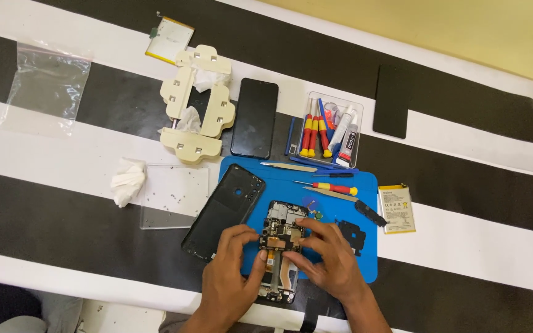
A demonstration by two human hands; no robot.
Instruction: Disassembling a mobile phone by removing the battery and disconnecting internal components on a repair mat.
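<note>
An opened phone (pixel 280 217) with bare circuit boards lies on a blue work mat (pixel 365 253). My left hand (pixel 232 274) rests on the phone's lower left side, fingertips on the board near its middle. My right hand (pixel 331 262) comes in from the right, its fingers pinching at the same spot on the board. Whether a part sits between the fingertips is too small to tell. The phone's dark back cover (pixel 223 211) lies beside my left hand, half on the mat.
A clear box of screwdrivers and glue tubes (pixel 331 131), loose tweezers and a red-handled screwdriver (pixel 334 188) lie on the mat's far side. A black phone (pixel 254 118), cream clamp (pixel 195 102), two batteries (pixel 397 208), dark panel (pixel 392 102), tissue (pixel 126 180), clear plate (pixel 174 196) and plastic bag (pixel 47 83) surround them.
</note>
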